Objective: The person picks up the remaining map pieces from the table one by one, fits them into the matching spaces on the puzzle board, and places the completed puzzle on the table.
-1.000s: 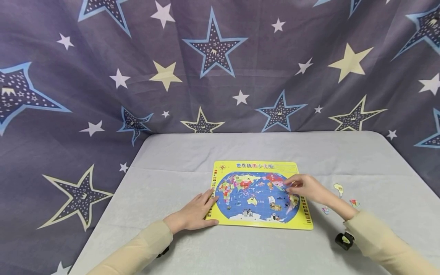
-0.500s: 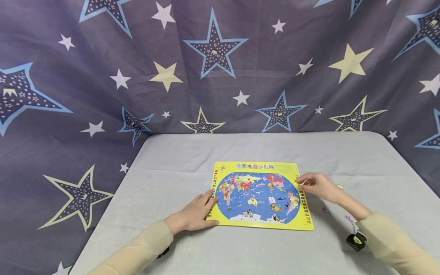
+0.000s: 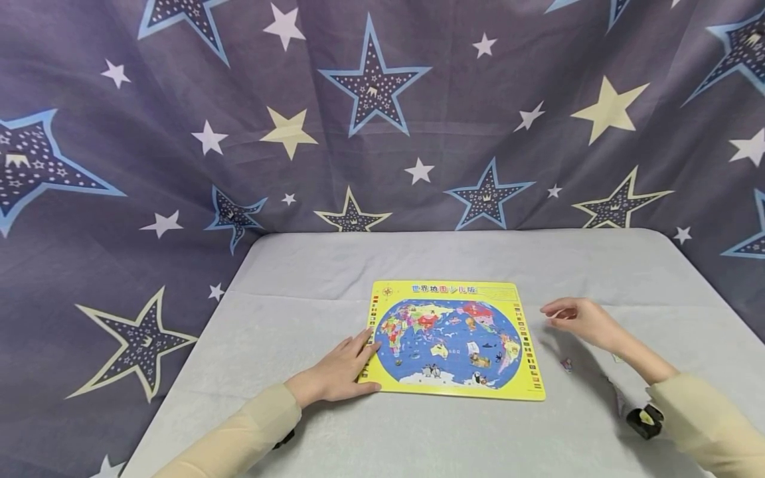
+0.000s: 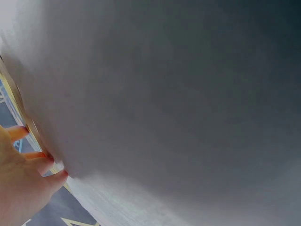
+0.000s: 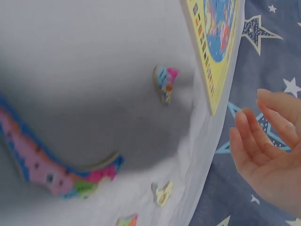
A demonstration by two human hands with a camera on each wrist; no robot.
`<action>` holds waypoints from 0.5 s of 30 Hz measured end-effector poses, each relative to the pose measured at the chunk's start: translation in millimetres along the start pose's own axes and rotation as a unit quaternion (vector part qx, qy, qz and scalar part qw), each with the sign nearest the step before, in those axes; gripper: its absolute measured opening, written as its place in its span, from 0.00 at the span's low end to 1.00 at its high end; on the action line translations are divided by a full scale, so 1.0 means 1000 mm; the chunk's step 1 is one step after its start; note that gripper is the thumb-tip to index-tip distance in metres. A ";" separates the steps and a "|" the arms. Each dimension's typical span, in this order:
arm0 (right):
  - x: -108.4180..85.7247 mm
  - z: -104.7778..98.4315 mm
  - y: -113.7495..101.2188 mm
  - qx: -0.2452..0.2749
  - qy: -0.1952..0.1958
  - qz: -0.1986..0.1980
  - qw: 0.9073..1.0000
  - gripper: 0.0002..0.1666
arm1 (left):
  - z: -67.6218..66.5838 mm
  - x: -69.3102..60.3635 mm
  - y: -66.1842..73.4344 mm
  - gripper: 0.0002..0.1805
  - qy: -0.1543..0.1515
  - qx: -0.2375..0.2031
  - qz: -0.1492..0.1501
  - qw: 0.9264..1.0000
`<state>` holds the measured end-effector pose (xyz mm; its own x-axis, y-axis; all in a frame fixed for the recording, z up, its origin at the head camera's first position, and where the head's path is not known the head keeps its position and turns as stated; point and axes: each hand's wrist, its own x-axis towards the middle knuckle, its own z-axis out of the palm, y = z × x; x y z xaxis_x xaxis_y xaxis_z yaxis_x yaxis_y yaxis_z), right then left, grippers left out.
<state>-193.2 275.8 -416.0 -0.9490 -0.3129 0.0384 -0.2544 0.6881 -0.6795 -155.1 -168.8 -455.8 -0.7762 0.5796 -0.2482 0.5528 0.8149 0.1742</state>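
A yellow world-map puzzle board (image 3: pixel 454 390) lies flat on the table, its blue map facing up. My left hand (image 3: pixel 336 372) rests along the board's left edge, fingers spread over the border. Just right of the board, my right hand (image 3: pixel 588 323) hovers above the table with loosely bent fingers. In the right wrist view that same hand (image 5: pixel 270 153) holds nothing. A small blue-and-pink puzzle piece (image 5: pixel 165 84) lies near the board's corner. A long pink puzzle piece (image 5: pixel 49 172), a small pale yellow piece (image 5: pixel 162 193) and a green-and-red piece (image 5: pixel 128 221) lie nearby.
The grey cloth-covered table (image 3: pixel 311 272) runs back to a star-patterned curtain (image 3: pixel 382 159). A black wrist-worn device (image 3: pixel 645 421) sits under the right forearm, which hides part of the loose pieces in the head view.
My right hand has moved from over the map's upper right side off the board to the right. The left hand and the board have stayed in place.
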 end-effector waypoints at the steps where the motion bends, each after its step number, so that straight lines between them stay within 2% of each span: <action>1: 0.000 -0.001 0.002 -0.001 0.000 0.002 1.000 0.15 | 0.000 0.000 0.000 0.45 0.000 -0.001 0.000 1.000; 9: -0.003 -0.012 0.016 -0.026 0.005 0.006 1.000 0.15 | 0.000 0.000 0.000 0.45 0.001 0.000 0.002 1.000; 15: -0.005 -0.019 0.024 -0.017 0.005 0.015 1.000 0.16 | 0.001 0.000 -0.001 0.45 0.001 0.002 0.003 1.000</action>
<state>-197.7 306.3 -418.5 -0.9579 -0.2858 0.0259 -0.2323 0.7193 -0.6547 -155.5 -169.0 -456.7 -0.7738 0.5842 -0.2448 0.5583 0.8116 0.1720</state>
